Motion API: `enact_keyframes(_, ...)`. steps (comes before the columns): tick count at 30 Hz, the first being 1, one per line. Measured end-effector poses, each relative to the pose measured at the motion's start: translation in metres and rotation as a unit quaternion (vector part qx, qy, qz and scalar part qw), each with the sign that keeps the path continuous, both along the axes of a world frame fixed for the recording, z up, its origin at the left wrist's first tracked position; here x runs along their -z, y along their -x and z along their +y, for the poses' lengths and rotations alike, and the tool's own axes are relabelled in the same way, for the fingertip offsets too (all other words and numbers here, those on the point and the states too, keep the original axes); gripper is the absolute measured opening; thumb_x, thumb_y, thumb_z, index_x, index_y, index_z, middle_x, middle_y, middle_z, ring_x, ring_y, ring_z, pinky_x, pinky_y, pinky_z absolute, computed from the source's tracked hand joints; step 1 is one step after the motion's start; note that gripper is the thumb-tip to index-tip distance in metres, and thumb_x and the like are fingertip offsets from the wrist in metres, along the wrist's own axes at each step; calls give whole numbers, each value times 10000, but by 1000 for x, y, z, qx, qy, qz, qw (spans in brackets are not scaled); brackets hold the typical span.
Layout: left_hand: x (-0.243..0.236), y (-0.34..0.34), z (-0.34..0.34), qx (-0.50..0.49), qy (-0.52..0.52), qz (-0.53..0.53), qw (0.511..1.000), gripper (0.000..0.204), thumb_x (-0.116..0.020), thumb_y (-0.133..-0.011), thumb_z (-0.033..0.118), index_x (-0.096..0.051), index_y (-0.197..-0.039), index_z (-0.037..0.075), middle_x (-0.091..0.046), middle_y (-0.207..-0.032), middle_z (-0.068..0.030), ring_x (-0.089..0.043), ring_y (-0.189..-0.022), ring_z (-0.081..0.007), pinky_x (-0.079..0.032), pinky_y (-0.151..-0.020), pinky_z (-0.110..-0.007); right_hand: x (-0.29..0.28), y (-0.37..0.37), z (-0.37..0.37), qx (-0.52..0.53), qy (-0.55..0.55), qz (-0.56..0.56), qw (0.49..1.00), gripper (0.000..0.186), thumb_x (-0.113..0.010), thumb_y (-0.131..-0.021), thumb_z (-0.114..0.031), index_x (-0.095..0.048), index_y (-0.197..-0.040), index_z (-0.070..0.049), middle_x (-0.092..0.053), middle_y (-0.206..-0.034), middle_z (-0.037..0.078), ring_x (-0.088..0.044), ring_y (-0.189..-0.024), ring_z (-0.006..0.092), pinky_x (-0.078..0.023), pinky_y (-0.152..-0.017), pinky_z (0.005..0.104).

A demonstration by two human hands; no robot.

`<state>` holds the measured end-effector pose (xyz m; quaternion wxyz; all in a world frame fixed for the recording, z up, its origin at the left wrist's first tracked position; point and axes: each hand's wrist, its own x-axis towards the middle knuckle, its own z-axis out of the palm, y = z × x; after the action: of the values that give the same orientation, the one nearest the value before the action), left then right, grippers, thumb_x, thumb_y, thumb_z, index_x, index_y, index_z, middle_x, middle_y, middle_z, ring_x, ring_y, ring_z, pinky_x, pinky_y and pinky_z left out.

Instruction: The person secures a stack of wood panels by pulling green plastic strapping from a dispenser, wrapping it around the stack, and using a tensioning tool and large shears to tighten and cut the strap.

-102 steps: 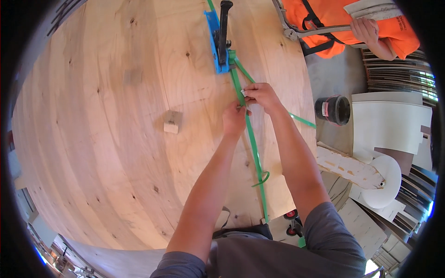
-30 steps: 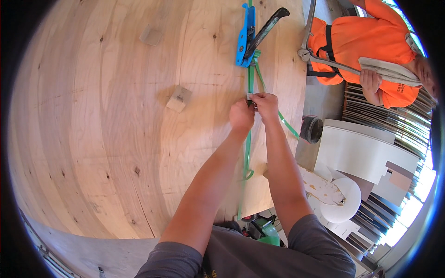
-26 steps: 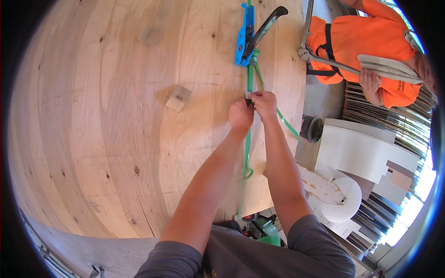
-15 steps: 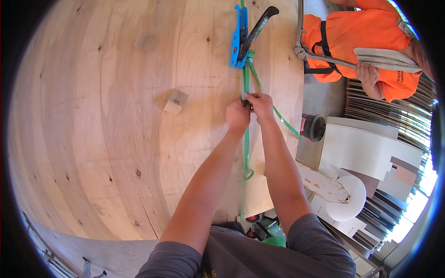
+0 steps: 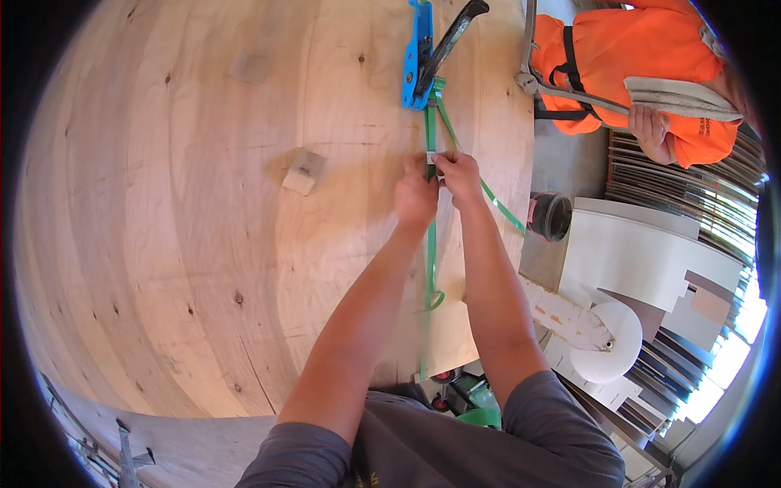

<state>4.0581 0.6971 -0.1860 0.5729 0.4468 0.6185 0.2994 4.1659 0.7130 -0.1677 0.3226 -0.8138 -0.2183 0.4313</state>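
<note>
A green plastic strap [image 5: 431, 252] runs lengthwise over a large plywood sheet [image 5: 203, 244]. My right hand [image 5: 460, 179] pinches a small metal strap seal [image 5: 431, 158] sitting on the strap. Close beside it, my left hand [image 5: 416, 195] is closed on the strap, its fingertips partly hidden. Just beyond both hands, a blue strap tensioner [image 5: 418, 65] with a black lever handle [image 5: 455, 42] is fixed on the strap. From the tensioner a loose strap tail [image 5: 494, 198] slants to the right, past my right wrist.
Two small wood blocks [image 5: 304, 172] [image 5: 250, 66] lie on the plywood. At the right, a co-worker in orange [image 5: 626, 65] holds a long-handled metal tool [image 5: 586, 104]. A dark bucket [image 5: 550, 216], a white roll [image 5: 606, 343] and stacked sheets [image 5: 667, 163] stand beyond the edge.
My hands stay at the strap, and the seal now shows more plainly between the fingertips. My left fingers have shifted slightly away from me. The view has tilted a little.
</note>
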Motion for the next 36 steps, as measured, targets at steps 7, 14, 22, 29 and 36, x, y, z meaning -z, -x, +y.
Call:
enact_keyframes(7, 17, 9, 21, 50, 22, -49, 997, 250, -637, -864, 217, -703, -973, 2, -701, -851, -195, -690, -793, -336, -532, -726, -425, 7, 2, -13, -6, -61, -78, 995, 188, -699, -868, -137, -684, -947, 33, -651, -779, 61, -569, -635, 120, -504, -601, 272)
enact_keyframes(14, 35, 7, 53, 213, 12, -10, 977, 300, -667, -882, 271, -729, -882, -23, -704, -740, -141, -664, -664, -209, -507, -639, -349, 24, -3, -41, -24, -66, -89, 994, 204, -695, -862, -149, -713, -914, 48, -651, -727, 38, -532, -600, 89, -413, -543, 232)
enact_keyframes(22, 33, 14, 75, 291, -2, 4, 957, 293, -712, -842, 245, -723, -803, -45, -684, -675, -120, -627, -600, -152, -480, -585, -311, 14, 14, -46, -16, -57, -137, 989, 201, -682, -828, -194, -720, -863, 0, -692, -734, 136, -657, -657, 212, -512, -639, 348)
enact_keyframes(29, 20, 10, 70, 265, -10, -14, 964, 246, -700, -879, 199, -722, -888, -46, -683, -691, -70, -554, -524, -109, -431, -511, -278, 13, 17, -50, -15, -73, -176, 982, 172, -637, -839, -187, -680, -869, -24, -681, -803, 197, -667, -755, 357, -518, -667, 451)
enact_keyframes(36, -6, 12, 83, 187, 158, -50, 968, 258, -669, -925, 247, -696, -1014, 6, -641, -796, 14, -353, -480, 0, -243, -425, -194, 9, 29, -59, -72, -1, -186, 980, 182, -596, -868, -249, -580, -877, -68, -654, -726, 182, -654, -710, 368, -496, -620, 514)
